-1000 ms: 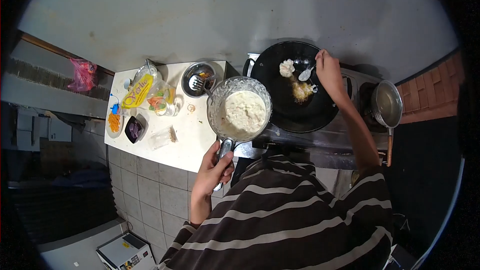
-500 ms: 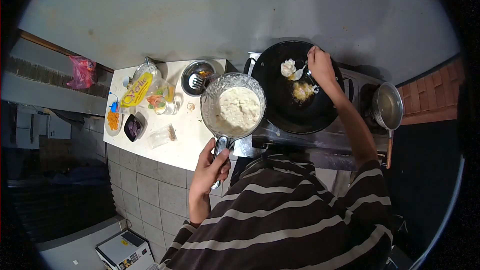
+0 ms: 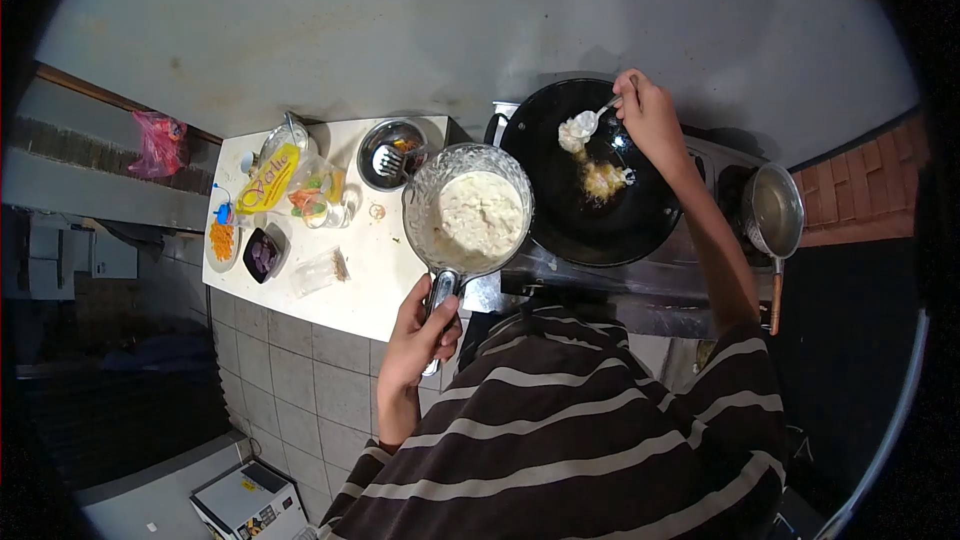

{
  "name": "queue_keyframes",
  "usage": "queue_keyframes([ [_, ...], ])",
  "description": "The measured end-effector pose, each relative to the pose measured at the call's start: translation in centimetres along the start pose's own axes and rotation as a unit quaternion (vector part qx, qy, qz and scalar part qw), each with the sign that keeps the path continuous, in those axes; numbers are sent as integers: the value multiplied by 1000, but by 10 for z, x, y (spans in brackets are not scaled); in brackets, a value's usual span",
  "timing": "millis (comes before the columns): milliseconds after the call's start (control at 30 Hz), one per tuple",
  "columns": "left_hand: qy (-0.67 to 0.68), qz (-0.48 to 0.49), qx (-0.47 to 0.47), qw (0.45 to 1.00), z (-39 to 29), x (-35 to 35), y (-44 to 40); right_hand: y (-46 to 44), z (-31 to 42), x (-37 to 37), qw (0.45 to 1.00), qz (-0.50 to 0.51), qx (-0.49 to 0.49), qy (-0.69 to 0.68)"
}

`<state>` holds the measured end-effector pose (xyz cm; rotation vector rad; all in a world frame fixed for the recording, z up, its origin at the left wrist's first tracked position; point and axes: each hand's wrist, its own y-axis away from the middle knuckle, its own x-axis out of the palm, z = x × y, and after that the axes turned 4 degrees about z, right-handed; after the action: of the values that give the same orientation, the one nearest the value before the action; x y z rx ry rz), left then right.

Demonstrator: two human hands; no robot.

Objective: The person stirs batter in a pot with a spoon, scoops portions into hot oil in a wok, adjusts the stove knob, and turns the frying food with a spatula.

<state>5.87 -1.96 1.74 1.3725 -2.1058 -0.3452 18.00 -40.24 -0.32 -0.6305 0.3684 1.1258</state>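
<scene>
My left hand (image 3: 418, 332) is wrapped round the handle of a metal saucepan (image 3: 416, 202), which holds thick white batter (image 3: 480, 215) with small bits in it. Right of the saucepan, a black wok (image 3: 590, 233) sits on the stove. My right hand (image 3: 648, 120) grips a spoon (image 3: 602, 114) over the wok's far part. The spoon's bowl touches or hangs just above a white lump of batter (image 3: 574, 133); which of these I cannot tell. Nearer to me in the wok, a second piece (image 3: 603, 181) lies in bubbling oil, yellowish and browned in places.
On the white counter (image 3: 385, 285) at left are a metal bowl (image 3: 365, 155) with a fork, a yellow-printed plastic bag (image 3: 268, 180), a plate of orange shreds (image 3: 222, 243) and a dark purple-filled bowl (image 3: 262, 255). Another pan (image 3: 775, 208) stands at right.
My right hand has moved up and slightly left, bringing the spoon from the right of the white lump to its upper edge. The saucepan has shifted a little left.
</scene>
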Motion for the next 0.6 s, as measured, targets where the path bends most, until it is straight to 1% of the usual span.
queue_keyframes([
  [67, 1, 3, -2, 1000, 0, 0, 0, 8, 7, -4, 1000, 17, 7, -25],
  [133, 26, 7, -10, 1000, 0, 0, -1, 15, 12, -11, 998, -29, 3, -54],
  [167, 28, 4, -9, 1000, 0, 0, -2, 19, 19, -15, 998, -26, 1, -54],
  [233, 27, 8, -17, 999, 1, 2, -4, 27, 38, -26, 981, -33, -4, -189],
  [267, 30, 5, -14, 999, 1, 2, -5, 31, 50, -31, 981, -30, -7, -190],
  [333, 8, 12, -18, 1000, -1, 4, -5, 40, 77, -37, 970, -15, -44, -237],
  [367, 17, 16, -17, 1000, -1, 4, -5, 45, 90, -39, 968, 7, -61, -245],
  [433, -1, 9, -17, 1000, 1, 5, -5, 57, 116, -30, 963, 23, -75, -259],
  [500, -21, 15, -10, 1000, 5, 6, -5, 69, 120, -17, 953, 56, -94, -284],
  [533, -20, 13, -10, 1000, 6, 9, -4, 74, 122, -15, 952, 58, -95, -285],
  [600, -55, 27, 29, 998, 4, 18, -1, 83, 126, -12, 971, 120, -165, -125],
])
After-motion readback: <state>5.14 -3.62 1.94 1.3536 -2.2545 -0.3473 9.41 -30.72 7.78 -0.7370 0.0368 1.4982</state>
